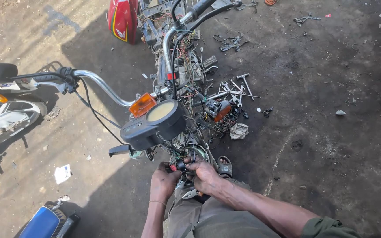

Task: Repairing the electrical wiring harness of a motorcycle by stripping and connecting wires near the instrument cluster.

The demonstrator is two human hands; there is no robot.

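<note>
A stripped motorcycle stands in front of me with chrome handlebars (106, 88), a dark instrument cluster (155, 125) and an orange turn signal (142, 104). Below the cluster hangs a tangle of coloured wires (186, 150). My left hand (164, 178) and my right hand (206, 174) meet under the cluster, both pinching a small dark connector with a red part (176, 166) on those wires. My fingers hide most of the connector.
Wrenches and loose tools (237, 90) lie on the oily dirt ground right of the bike, beside a crumpled rag (239, 131). A red fuel tank (123, 18) sits at the top. Another motorcycle (5, 114) stands left; a blue seat (40, 222) is bottom left.
</note>
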